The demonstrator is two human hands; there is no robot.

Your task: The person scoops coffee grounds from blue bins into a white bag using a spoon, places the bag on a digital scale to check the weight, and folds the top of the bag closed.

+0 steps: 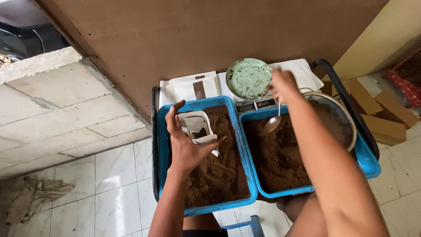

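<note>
My left hand [184, 140] holds a small white pouch [197, 126] open, mouth up, over the left blue tray [163, 131] filled with brown powder. A little brown powder shows inside the pouch. My right hand [283, 84] grips the handle of a metal spoon [272, 123] whose bowl hangs just above the powder in the right blue tray [368, 164]. A round metal sieve [346, 120] lies in that right tray, partly hidden behind my right forearm.
A green dish [248, 78] sits on a small scale [256, 104] behind the trays. White pouches [193, 87] lie stacked at the back. A brown board [197, 35] leans behind, cardboard boxes [381, 118] stand right, and a rag [35, 195] lies on the tiled floor.
</note>
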